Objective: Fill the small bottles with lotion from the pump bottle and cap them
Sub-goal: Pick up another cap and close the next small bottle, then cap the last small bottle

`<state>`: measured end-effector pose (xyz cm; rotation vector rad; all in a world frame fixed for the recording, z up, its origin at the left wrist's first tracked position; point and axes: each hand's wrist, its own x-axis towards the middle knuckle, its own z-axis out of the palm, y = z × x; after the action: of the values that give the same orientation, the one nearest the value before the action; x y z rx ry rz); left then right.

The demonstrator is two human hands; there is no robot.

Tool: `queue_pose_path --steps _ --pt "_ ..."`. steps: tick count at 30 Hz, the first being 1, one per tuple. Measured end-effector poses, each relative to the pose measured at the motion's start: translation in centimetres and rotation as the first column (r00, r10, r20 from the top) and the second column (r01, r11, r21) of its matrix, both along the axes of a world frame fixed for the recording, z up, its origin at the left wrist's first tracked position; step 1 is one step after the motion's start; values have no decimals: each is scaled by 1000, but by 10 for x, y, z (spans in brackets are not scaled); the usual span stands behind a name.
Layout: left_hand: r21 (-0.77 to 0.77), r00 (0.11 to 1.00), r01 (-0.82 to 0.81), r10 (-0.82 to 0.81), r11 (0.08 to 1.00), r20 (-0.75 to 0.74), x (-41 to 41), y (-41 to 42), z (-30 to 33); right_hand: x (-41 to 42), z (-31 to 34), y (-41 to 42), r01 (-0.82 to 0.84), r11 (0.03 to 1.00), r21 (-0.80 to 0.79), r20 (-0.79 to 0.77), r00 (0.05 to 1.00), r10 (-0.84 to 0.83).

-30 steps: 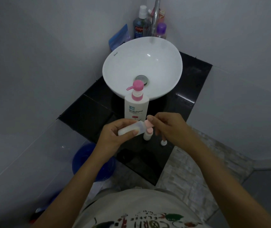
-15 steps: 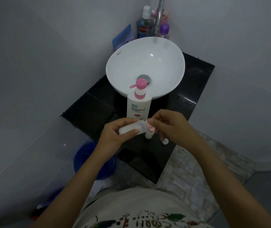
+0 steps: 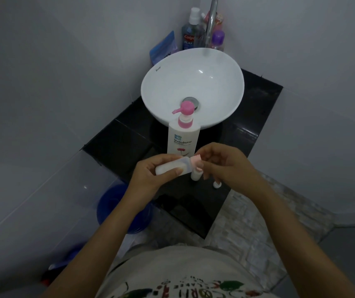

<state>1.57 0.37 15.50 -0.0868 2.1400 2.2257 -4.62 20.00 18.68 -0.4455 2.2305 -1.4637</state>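
Centre frame, left hand (image 3: 148, 175) gripped one small bottle (image 3: 173, 167); right hand (image 3: 224, 164) pinched its pink cap (image 3: 196, 160); a second small bottle (image 3: 195, 175) stood below.

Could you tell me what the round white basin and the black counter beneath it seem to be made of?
The round white basin looks like glazed ceramic: smooth, with bright highlights. The black counter appears to be polished stone or tile, glossy with visible seams; which one is unclear.

A small translucent white plastic bottle (image 3: 173, 168) with pale pink cap lies sideways in hand; the white pump bottle with pink pump (image 3: 183, 135) stands upright at the black counter's (image 3: 120, 143) front edge.
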Motion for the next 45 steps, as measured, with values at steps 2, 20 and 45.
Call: queue_pose_path --steps 2,20,45 --pt "1 1000 11 -11 1000 3 1 0 0 1 -2 -3 44 998 43 8 999 -45" --pt "24 1000 8 -8 1000 16 0 -2 -4 6 -8 -5 37 999 -39 38 999 -36" --pt "-497 975 -105 188 861 118 -23 -37 -101 -42 -96 -53 -15 595 804 -430 677 598"
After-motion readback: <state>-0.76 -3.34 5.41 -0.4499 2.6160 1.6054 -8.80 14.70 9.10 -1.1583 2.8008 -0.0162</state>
